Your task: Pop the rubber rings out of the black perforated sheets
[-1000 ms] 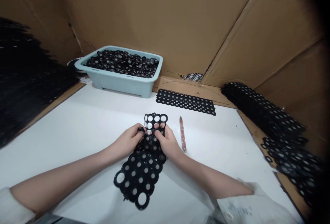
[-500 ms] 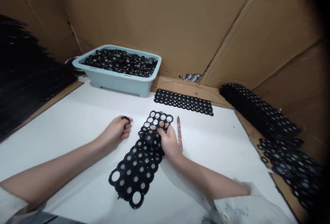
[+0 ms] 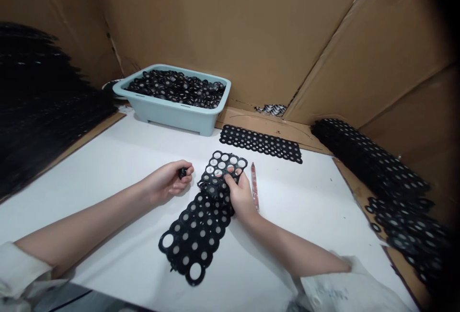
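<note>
A long black sheet of joined rings [image 3: 194,232] slants across the white tabletop in front of me. At its far end my right hand [image 3: 242,194] pinches it, thumb on top. Rings at that end are open holes, while most nearer ones show pale grey centres; two near corner rings are open too. Just left of the sheet, my left hand [image 3: 174,180] is closed around a small black ring piece [image 3: 182,173], mostly hidden by the fingers. A red pen-like tool [image 3: 255,185] with a dark pointed tip lies right of my right hand.
A light blue tub [image 3: 176,113] full of loose black discs stands at the back left. Another ring sheet [image 3: 260,143] lies behind my hands. Stacked sheets [image 3: 370,156] line the right edge, and a tall black stack [image 3: 46,96] rises at the left. Cardboard walls [image 3: 230,34] enclose the table.
My left hand has turned, its fingers curling further over the small black piece, and sits slightly nearer the sheet. My right hand keeps its pinch. The whole view has shifted a little.
</note>
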`<state>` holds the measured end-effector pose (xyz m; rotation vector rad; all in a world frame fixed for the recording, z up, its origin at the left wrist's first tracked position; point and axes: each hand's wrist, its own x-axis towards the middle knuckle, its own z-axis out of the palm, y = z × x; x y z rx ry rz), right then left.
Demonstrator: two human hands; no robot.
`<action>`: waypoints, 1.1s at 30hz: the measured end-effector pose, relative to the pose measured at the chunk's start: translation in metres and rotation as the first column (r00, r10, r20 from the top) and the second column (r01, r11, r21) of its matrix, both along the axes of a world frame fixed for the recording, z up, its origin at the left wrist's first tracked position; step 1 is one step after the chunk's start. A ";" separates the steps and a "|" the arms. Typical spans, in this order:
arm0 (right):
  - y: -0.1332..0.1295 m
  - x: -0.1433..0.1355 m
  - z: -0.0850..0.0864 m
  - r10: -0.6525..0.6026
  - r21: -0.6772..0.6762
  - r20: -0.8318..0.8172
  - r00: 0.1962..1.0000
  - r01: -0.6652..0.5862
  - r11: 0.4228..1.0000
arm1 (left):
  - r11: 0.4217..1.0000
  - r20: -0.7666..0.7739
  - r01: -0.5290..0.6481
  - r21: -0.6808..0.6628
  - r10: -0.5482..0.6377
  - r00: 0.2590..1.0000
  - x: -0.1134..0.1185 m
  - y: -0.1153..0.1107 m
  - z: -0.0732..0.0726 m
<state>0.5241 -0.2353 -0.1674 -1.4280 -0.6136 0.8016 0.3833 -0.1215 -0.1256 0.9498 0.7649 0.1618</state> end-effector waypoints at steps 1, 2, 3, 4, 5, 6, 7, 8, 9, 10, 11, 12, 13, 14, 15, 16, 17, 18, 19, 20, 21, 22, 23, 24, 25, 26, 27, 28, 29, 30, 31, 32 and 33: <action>0.000 0.000 0.000 -0.016 -0.020 0.017 1.000 0.016 1.000 | 0.997 -0.009 0.001 0.072 0.000 1.000 0.000 -0.002 0.001; 0.001 0.001 0.000 -0.033 -0.036 0.041 0.999 0.035 0.999 | 0.985 -0.019 -0.003 0.170 0.007 1.000 0.000 -0.006 0.003; 0.001 0.001 0.000 -0.048 -0.042 0.063 0.997 0.051 0.998 | 0.954 -0.034 -0.011 0.298 0.022 0.999 0.000 -0.010 0.006; 0.002 0.002 -0.002 -0.057 -0.036 0.080 0.995 0.060 0.998 | 0.894 -0.052 -0.013 0.448 0.041 0.998 -0.001 -0.014 0.008; 0.002 0.002 -0.004 -0.056 -0.022 0.090 0.994 0.059 0.998 | 0.799 -0.073 -0.006 0.601 0.062 0.995 -0.001 -0.019 0.010; 0.003 0.002 -0.006 -0.051 -0.004 0.095 0.994 0.051 0.999 | 0.679 -0.098 0.022 0.734 0.074 0.992 -0.002 -0.024 0.012; 0.004 0.002 -0.009 -0.040 0.013 0.096 0.995 0.039 0.999 | 0.553 -0.133 0.070 0.830 0.075 0.988 -0.003 -0.029 0.013; 0.004 0.002 -0.011 -0.027 0.029 0.092 0.995 0.024 0.999 | 0.450 -0.181 0.134 0.883 0.062 0.982 -0.004 -0.033 0.012; 0.004 0.002 -0.013 -0.014 0.044 0.081 0.997 0.010 0.999 | 0.382 -0.232 0.199 0.902 0.043 0.972 -0.004 -0.037 0.010; 0.005 0.002 -0.014 0.001 0.054 0.065 0.998 -0.004 0.999 | 0.351 -0.280 0.256 0.901 0.020 0.960 -0.004 -0.039 0.006; 0.005 0.002 -0.015 0.012 0.061 0.046 0.999 -0.015 0.998 | 0.343 -0.313 0.296 0.892 -0.005 0.950 -0.004 -0.041 0.002; 0.005 0.002 -0.015 0.016 0.063 0.033 0.999 -0.018 0.998 | 0.347 -0.326 0.317 0.883 -0.032 0.945 -0.004 -0.041 -0.002; 0.005 0.002 -0.015 0.014 0.056 0.033 0.999 -0.016 0.998 | 0.356 -0.317 0.317 0.879 -0.058 0.947 -0.003 -0.041 -0.006; 0.005 0.001 -0.014 0.007 0.046 0.045 0.999 -0.009 0.999 | 0.368 -0.291 0.297 0.881 -0.075 0.954 -0.002 -0.040 -0.010; 0.005 0.001 -0.013 -0.001 0.033 0.062 0.998 -0.002 0.999 | 0.383 -0.255 0.262 0.886 -0.069 0.964 0.000 -0.038 -0.013; 0.005 0.000 -0.013 -0.006 0.025 0.080 0.997 0.004 1.000 | 0.406 -0.217 0.214 0.888 -0.041 0.975 0.001 -0.035 -0.015; 0.006 -0.001 -0.012 -0.002 0.024 0.091 0.996 -0.001 1.000 | 0.440 -0.174 0.153 0.885 0.008 0.985 0.003 -0.031 -0.016; 0.006 -0.001 -0.012 0.011 0.028 0.096 0.995 -0.013 1.000 | 0.488 -0.132 0.083 0.869 0.066 0.989 0.004 -0.026 -0.017; 0.006 -0.002 -0.012 0.024 0.034 0.096 0.995 -0.027 0.999 | 0.548 -0.089 0.007 0.837 0.124 0.988 0.005 -0.020 -0.016; 0.007 -0.003 -0.013 0.035 0.039 0.091 0.995 -0.039 0.999 | 0.610 -0.045 -0.079 0.788 0.185 0.982 0.006 -0.013 -0.015; 0.007 -0.003 -0.013 0.038 0.038 0.085 0.996 -0.041 0.998 | 0.661 -0.002 -0.172 0.731 0.254 0.967 0.006 -0.006 -0.012; 0.007 -0.003 -0.013 0.032 0.032 0.081 0.996 -0.034 0.999 | 0.685 0.039 -0.266 0.678 0.327 0.944 0.005 0.000 -0.009; 0.007 -0.002 -0.013 0.017 0.022 0.079 0.997 -0.019 1.000 | 0.682 0.075 -0.347 0.643 0.395 0.916 0.004 0.005 -0.005; 0.007 -0.002 -0.013 -0.002 0.012 0.079 0.997 0.001 1.000 | 0.659 0.103 -0.403 0.635 0.445 0.890 0.002 0.008 -0.001; 0.006 -0.002 -0.012 -0.013 0.010 0.082 0.997 0.012 1.000 | 0.630 0.125 -0.419 0.654 0.457 0.881 0.000 0.007 0.004; 0.006 -0.002 -0.012 -0.018 0.016 0.088 0.996 0.016 1.000 | 0.607 0.128 -0.389 0.693 0.428 0.895 -0.003 0.004 0.008; 0.005 -0.003 -0.010 -0.015 0.031 0.096 0.995 0.012 0.999 | 0.582 0.110 -0.323 0.747 0.370 0.922 -0.005 -0.003 0.011; 0.005 -0.003 -0.009 -0.009 0.052 0.103 0.995 0.004 0.999 | 0.545 0.075 -0.236 0.804 0.300 0.951 -0.006 -0.012 0.013; 0.005 -0.004 -0.007 -0.011 0.074 0.107 0.994 0.003 0.997 | 0.503 0.031 -0.148 0.852 0.234 0.972 -0.008 -0.022 0.014; 0.004 -0.005 -0.005 -0.022 0.092 0.113 0.993 0.011 0.996 | 0.467 -0.015 -0.068 0.882 0.173 0.985 -0.009 -0.032 0.014; 0.004 -0.005 -0.003 -0.040 0.102 0.119 0.992 0.028 0.994 | 0.446 -0.053 -0.010 0.895 0.128 0.990 -0.010 -0.041 0.013; 0.004 -0.006 -0.001 -0.061 0.105 0.121 0.991 0.048 0.993 | 0.439 -0.084 0.034 0.898 0.095 0.992 -0.010 -0.048 0.012; 0.003 -0.006 0.002 -0.078 0.100 0.117 0.990 0.067 0.993 | 0.446 -0.109 0.066 0.893 0.072 0.991 -0.009 -0.052 0.009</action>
